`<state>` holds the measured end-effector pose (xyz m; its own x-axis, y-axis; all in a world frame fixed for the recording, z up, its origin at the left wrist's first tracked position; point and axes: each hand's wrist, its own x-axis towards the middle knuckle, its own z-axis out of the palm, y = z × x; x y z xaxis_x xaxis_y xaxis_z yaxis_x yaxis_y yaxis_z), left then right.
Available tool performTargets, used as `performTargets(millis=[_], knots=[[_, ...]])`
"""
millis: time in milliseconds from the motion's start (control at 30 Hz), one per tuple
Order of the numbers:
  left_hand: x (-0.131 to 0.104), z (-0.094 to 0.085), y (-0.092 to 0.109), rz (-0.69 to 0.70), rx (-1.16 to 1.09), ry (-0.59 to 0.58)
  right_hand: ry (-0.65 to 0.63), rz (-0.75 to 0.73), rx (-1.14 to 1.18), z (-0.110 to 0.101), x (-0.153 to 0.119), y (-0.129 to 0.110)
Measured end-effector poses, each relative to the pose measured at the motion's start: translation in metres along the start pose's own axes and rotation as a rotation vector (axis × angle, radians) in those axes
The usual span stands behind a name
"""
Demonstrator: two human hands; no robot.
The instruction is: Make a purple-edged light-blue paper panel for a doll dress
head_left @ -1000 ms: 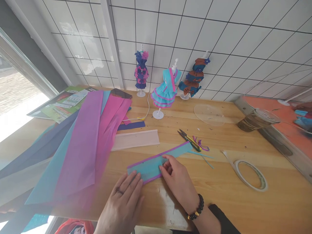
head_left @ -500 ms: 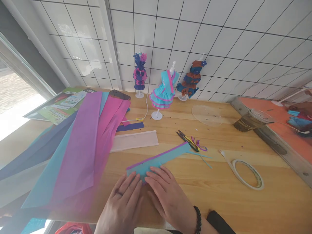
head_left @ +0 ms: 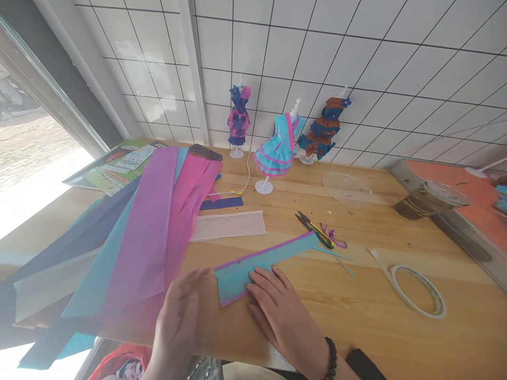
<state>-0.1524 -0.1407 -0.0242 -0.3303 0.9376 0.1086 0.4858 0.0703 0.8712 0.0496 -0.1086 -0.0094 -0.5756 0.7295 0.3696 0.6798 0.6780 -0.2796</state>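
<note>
A light-blue paper strip (head_left: 232,285) with purple edging lies slanted on the wooden table before me. My right hand (head_left: 283,306) rests flat on its lower middle, fingers stretched out. To the left of the strip, my left hand (head_left: 178,311) is raised and blurred by motion; its fingers are extended, apart from the strip, and nothing shows in them. Black-bladed thread snips (head_left: 317,229) with yellow on the handles lie by the strip's far right end. Purple scraps (head_left: 332,235) and thin blue offcuts (head_left: 336,254) are beside them.
Long coloured paper sheets (head_left: 148,227) spread over the left side. A pale strip (head_left: 229,225) lies behind the blue one. Three dressed miniature mannequins, the middle one in a blue dress (head_left: 279,148), stand by the tiled wall. At right are a tape roll (head_left: 420,290) and a lidded cup (head_left: 430,200).
My left hand has lifted off the strip and moved left, uncovering its left end. My right hand stays on the strip. The whole view has shifted slightly.
</note>
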Motion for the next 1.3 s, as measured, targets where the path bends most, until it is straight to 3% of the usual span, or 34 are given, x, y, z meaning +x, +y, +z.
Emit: performTargets(millis=[67, 233, 300, 633, 1100, 1300], knots=[[-0.002, 0.002, 0.001, 0.095, 0.037, 0.015, 0.002, 0.007, 0.004, 0.001, 0.000, 0.000], [0.000, 0.010, 0.005, 0.781, 0.245, -0.003, -0.003, 0.010, 0.005, 0.001, -0.001, -0.001], [0.001, 0.013, 0.008, 0.894, 0.310, 0.028, 0.002, 0.008, -0.003, 0.001, 0.000, -0.001], [-0.001, 0.017, 0.014, 0.867, 0.344, 0.075, 0.031, 0.032, -0.014, 0.001, -0.002, 0.002], [0.004, 0.012, 0.009, 0.935, 0.518, -0.019, 0.104, 0.093, -0.035, 0.003, -0.005, 0.006], [0.000, 0.018, 0.012, 0.859, 0.415, 0.042, 0.100, 0.060, -0.017, 0.001, -0.003, 0.003]])
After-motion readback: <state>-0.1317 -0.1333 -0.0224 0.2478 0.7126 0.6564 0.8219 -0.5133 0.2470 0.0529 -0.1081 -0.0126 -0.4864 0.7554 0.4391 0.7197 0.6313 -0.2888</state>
